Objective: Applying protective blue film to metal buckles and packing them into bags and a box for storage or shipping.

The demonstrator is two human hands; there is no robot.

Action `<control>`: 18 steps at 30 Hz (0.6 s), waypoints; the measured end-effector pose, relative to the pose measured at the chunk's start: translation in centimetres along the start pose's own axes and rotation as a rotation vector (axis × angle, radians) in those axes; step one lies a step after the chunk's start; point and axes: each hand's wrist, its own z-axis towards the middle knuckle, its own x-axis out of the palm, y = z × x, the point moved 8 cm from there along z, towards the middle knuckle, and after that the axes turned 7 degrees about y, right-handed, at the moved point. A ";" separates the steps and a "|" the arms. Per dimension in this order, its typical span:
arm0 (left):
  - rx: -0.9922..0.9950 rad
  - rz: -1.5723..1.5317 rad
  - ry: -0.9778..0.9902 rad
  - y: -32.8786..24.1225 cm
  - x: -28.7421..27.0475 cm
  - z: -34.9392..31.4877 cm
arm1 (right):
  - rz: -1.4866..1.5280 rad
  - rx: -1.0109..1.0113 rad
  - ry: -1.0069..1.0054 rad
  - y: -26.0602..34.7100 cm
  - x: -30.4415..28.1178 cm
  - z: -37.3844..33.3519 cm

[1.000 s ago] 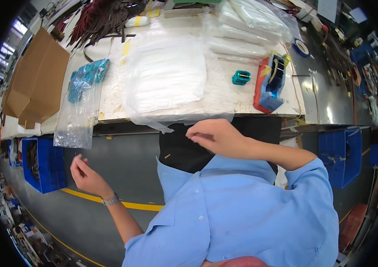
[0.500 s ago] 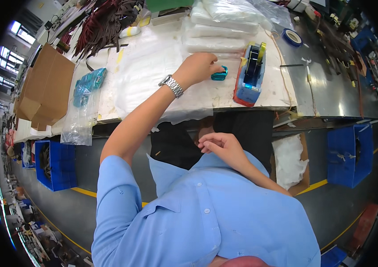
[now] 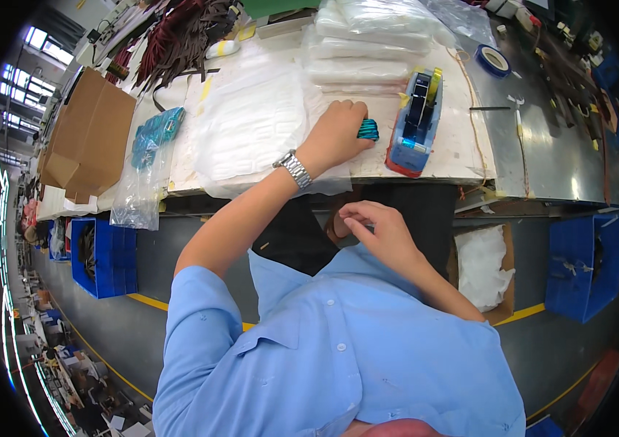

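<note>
On the white work table, my left hand (image 3: pixel 336 135) closes round a small stack of shiny teal pieces (image 3: pixel 368 130); my fingers hide part of the stack, and I cannot make out what kind of pieces they are. A silver watch is on that wrist. Just right of the stack stands a blue and red tape dispenser (image 3: pixel 416 120), not touched by the hand. My right hand (image 3: pixel 381 227) is over my lap below the table edge, fingers loosely bent, thumb apart, nothing visible in it. Left of my left hand lies a white translucent sheet (image 3: pixel 247 120).
Piled clear plastic bags (image 3: pixel 364 47) lie at the back. A clear bag with teal pieces (image 3: pixel 155 142) hangs over the front edge, beside a cardboard box (image 3: pixel 87 138). Blue tape (image 3: pixel 493 61) lies right. Blue crates (image 3: pixel 105 258) and a box of white material (image 3: pixel 482 266) stand below.
My left hand has drawn slightly nearer to me and wrapped further over the teal stack. My right hand has shifted a little to the right. The whole view has turned slightly.
</note>
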 end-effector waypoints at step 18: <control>-0.312 -1.169 -0.675 7.8 -14.2 -21.4 | -1.007 -0.162 -0.443 3.0 1.7 18.0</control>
